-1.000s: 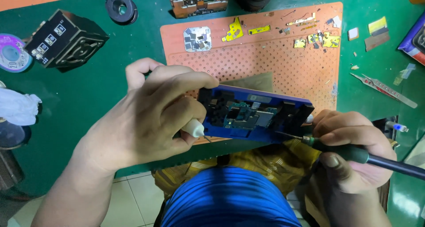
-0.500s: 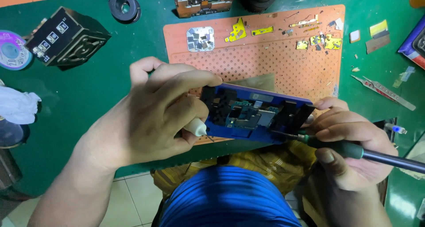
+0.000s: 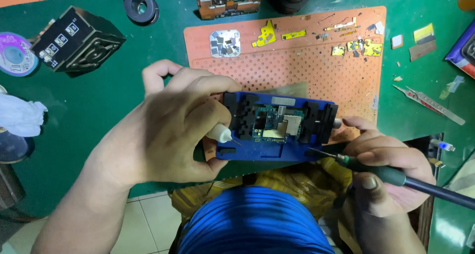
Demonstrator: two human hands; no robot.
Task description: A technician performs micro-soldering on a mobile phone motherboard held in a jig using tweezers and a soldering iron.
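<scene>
Left hand [image 3: 163,130] pinching white nozzle [image 3: 219,133]; right hand [image 3: 391,170] gripping hot iron [image 3: 396,174] beside board [image 3: 277,125]. Slipping tip could be burning fingers, scratching board.

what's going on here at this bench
A person is working on a small circuit board clamped in a blue holder at the near edge of an orange perforated mat. The left hand holds a white needle-tipped applicator beside the board. The right hand grips a dark-handled iron, its tip at the holder's right end.
</scene>
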